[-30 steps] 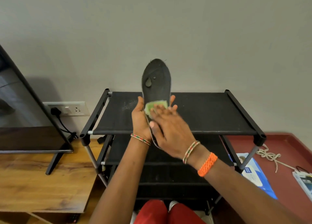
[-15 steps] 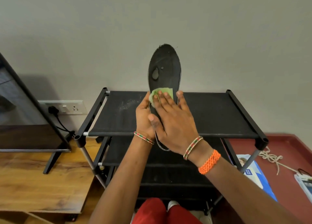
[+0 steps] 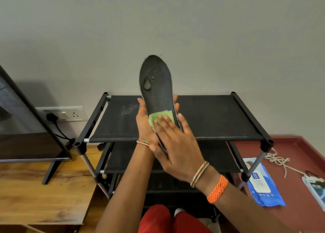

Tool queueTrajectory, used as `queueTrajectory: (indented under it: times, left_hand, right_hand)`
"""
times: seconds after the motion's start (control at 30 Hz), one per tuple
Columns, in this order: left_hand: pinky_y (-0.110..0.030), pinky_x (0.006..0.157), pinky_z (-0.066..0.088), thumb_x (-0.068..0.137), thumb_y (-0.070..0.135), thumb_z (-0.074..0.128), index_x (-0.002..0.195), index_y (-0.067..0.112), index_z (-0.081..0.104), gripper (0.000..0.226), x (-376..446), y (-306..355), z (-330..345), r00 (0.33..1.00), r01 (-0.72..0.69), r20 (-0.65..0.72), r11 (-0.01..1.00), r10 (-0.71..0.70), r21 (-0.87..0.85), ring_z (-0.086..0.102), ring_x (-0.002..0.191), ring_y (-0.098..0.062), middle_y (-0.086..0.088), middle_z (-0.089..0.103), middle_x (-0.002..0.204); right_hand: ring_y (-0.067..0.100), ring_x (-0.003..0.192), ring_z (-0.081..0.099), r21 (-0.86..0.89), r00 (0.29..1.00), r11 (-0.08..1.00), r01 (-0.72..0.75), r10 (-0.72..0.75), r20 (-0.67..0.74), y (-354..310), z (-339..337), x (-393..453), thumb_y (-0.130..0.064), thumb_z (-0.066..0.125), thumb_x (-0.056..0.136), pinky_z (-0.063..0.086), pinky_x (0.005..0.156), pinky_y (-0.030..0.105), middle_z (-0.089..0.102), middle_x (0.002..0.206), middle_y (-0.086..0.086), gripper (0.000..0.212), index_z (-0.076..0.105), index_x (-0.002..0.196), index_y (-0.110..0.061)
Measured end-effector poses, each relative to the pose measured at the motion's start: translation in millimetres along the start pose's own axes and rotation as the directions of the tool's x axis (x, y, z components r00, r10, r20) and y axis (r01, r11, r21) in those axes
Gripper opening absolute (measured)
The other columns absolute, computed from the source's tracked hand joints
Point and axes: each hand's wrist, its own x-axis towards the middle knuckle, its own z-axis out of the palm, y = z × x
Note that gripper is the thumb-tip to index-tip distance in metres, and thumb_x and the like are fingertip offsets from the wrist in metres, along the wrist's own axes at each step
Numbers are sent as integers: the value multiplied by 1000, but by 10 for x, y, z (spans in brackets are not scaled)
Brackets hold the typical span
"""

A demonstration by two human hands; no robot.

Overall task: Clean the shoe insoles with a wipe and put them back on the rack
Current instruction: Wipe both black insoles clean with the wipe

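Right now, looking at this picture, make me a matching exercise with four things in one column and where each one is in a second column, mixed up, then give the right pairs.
Things:
1. insole
2. wipe
3. pack of wipes
4. plug

Places:
A. in the wall socket, left of the rack
B. on the red floor, right of the rack
C. held up above the top shelf by the left hand
D. pressed on the insole under the right hand's fingers

Pairs: 1-C, 2-D, 3-B, 4-A
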Motion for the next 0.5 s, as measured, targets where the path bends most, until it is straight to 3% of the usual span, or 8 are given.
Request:
queueTrajectory:
  times: [0.07,0.3,0.43,0.5]
  left_hand:
    - [-35,86,53,82,70,40,140,9,43,84,20,15,-17,1000,-8,-9,1000,8,-2,66,95,-26,-15,60,123]
    - [-40,100,44,90,64,29,123,6,58,72,-137,-170,73,998,56,-19,986,-54,158,61,112,-27,-18,63,121]
    - [-42,103,42,88,68,32,132,4,50,80,-97,10,32,998,17,-54,995,-11,103,59,111,-29,-19,60,124]
    - [-40,96,46,87,69,32,132,5,51,80,-84,86,28,996,-6,-84,998,11,61,59,107,-28,-19,61,122]
  right_hand:
    - [18,140,29,17,1000,1000,1,-1,11,-41,43,-121,-53,14,97,7,117,44,40,147,7,66,38,142,-12]
    - [21,143,21,-95,983,979,-180,175,-61,193,-69,186,-54,1,95,0,116,49,31,151,8,72,30,145,-12]
    - [21,141,27,-68,996,994,-83,82,-20,64,-45,-32,-55,4,96,5,116,49,38,147,9,73,39,141,-10]
    - [22,140,28,-41,999,999,-36,37,25,-24,7,-167,-57,8,95,7,116,48,39,146,10,73,40,140,-9]
